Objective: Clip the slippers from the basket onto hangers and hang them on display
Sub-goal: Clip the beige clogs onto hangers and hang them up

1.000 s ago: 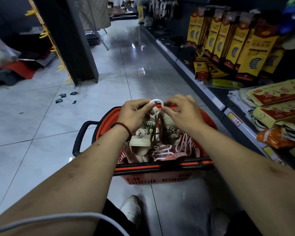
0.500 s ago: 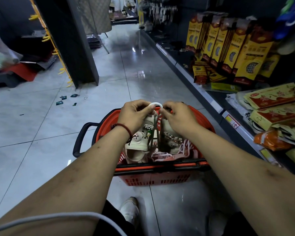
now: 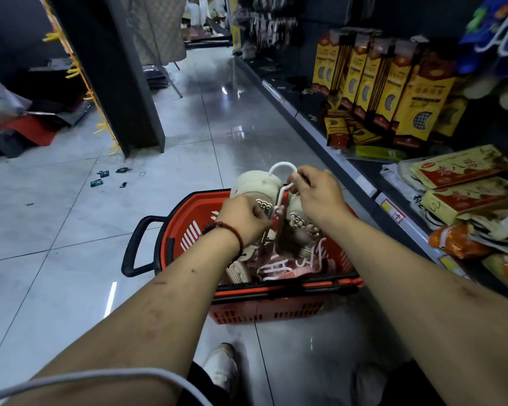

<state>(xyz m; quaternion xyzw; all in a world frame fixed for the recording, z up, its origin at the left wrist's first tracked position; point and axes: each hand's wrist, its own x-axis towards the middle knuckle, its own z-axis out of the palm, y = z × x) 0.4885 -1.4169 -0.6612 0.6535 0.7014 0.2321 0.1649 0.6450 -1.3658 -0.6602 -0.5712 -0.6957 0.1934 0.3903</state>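
A red basket [image 3: 194, 227] with a black handle stands on the floor in front of me, holding more slippers and several white hangers [image 3: 276, 269]. Above it I hold a pair of cream slippers [image 3: 257, 183] on a white hanger [image 3: 280, 168] whose hook points up. My left hand [image 3: 244, 218] pinches the hanger's lower stem beside the left slipper. My right hand [image 3: 316, 191] grips the hanger just under its hook, covering part of the right slipper [image 3: 298, 222].
A dark shelf [image 3: 361, 177] runs along the right, stocked with yellow boxes [image 3: 405, 92] and flat packs [image 3: 464, 168]. A dark pillar [image 3: 115, 83] with yellow hooks stands at the left. Small scraps [image 3: 103, 178] lie on the tiled floor. My shoe [image 3: 222, 367] is near the basket.
The slippers and hanger have risen higher above the basket. My left hand slid down from the hook to the hanger's stem; my right hand stayed near the hook.
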